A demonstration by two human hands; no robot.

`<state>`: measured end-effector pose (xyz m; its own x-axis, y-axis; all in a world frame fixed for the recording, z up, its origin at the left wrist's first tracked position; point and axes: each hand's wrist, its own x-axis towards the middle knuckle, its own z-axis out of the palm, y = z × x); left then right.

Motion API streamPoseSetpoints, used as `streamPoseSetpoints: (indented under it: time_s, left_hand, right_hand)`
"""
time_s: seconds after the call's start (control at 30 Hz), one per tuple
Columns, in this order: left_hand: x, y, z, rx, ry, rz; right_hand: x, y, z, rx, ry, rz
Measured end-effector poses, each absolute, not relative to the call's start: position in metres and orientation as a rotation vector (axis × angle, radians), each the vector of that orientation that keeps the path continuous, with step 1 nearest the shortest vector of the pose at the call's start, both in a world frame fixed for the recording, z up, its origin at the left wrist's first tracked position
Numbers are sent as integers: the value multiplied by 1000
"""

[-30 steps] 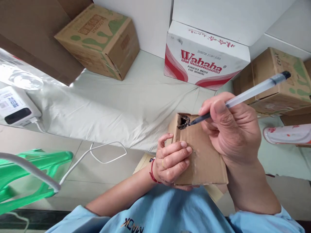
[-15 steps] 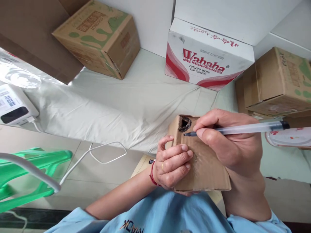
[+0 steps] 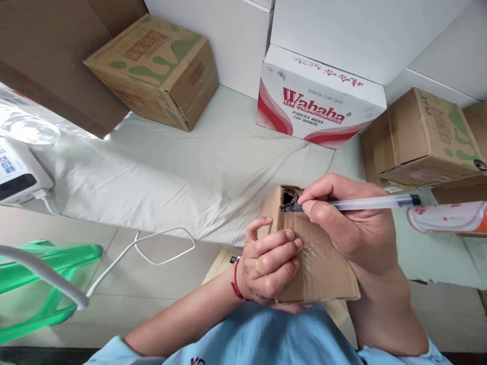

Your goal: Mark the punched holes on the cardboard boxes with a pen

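My left hand (image 3: 268, 263) grips the left side of a small brown cardboard box (image 3: 321, 263) held above my lap, fingers wrapped over its taped face. A ragged dark hole (image 3: 289, 196) is torn in the box's top left corner. My right hand (image 3: 350, 223) pinches a clear pen (image 3: 365, 204) with a dark tip, lying almost level, and the tip touches the lower edge of the hole. A red bracelet circles my left wrist, and a ring is on one finger.
A white sheet (image 3: 198, 167) covers a bed in front of me. On it stand a brown carton (image 3: 155, 68), a red and white Wahaha carton (image 3: 319, 104) and more brown cartons (image 3: 426, 137) at right. A power bank (image 3: 19, 175) with a white cable (image 3: 152, 248) and a green stool (image 3: 41, 284) are at left.
The pen swung down from a steep slant to nearly level. Its tip left the hole, touched the box face below it, and now is back at the hole's edge.
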<state>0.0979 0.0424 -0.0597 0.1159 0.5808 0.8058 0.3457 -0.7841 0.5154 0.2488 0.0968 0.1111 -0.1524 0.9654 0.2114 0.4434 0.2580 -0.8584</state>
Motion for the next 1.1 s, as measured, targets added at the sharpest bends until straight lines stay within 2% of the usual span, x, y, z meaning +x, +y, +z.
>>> streamPoseSetpoints:
  time_s: [0.1,0.23,0.83,1.1]
  left_hand:
    - [95,51,-28,2246,774,1955]
    - [90,52,-13,2293,816,1848]
    - [92,50,-15,2299,786,1868]
    - [90,50,-14,2301,780,1838]
  right_hand:
    - [249,98,112,-1312,-1752,823]
    - [248,97,114,-1308,-1779,812]
    - [246,93,108,-1417,-1584,582]
    - [246,97,108,-1423,-1665,597]
